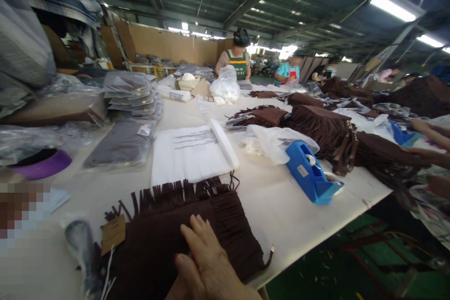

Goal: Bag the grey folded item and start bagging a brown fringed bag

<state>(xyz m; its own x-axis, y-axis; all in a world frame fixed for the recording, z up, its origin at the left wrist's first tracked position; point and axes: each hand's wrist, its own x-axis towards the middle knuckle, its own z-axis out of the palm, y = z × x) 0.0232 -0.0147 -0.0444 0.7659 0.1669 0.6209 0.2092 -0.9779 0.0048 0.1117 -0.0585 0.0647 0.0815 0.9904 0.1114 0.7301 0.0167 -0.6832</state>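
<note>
At the far left of the pale surface [277,208], a purple ring [47,168] sits beside crumpled clear plastic. Nearer the front lies a blurred, dark item in clear wrapping [79,243]. Behind these, grey plastic-wrapped packets [130,86] are stacked, and one flat packet [117,145] lies in front of the stack.

A brown fringed piece [151,239] is spread at the front centre, its fringe pointing away along the far edge. A tan tag [113,234] with white string rests at its left side. The person's right hand [207,260] lies palm down on it, fingers extended and close together, gripping nothing. The left hand cannot be made out, so its state cannot be told.

Just beyond the piece are printed white plastic sheets [190,150]; farther back, a person in a green apron [238,64] stands. To the right come a blue tape dispenser [307,173], a heap of brown fringed goods [319,124] and a co-worker's hands [431,133] at the edge.
</note>
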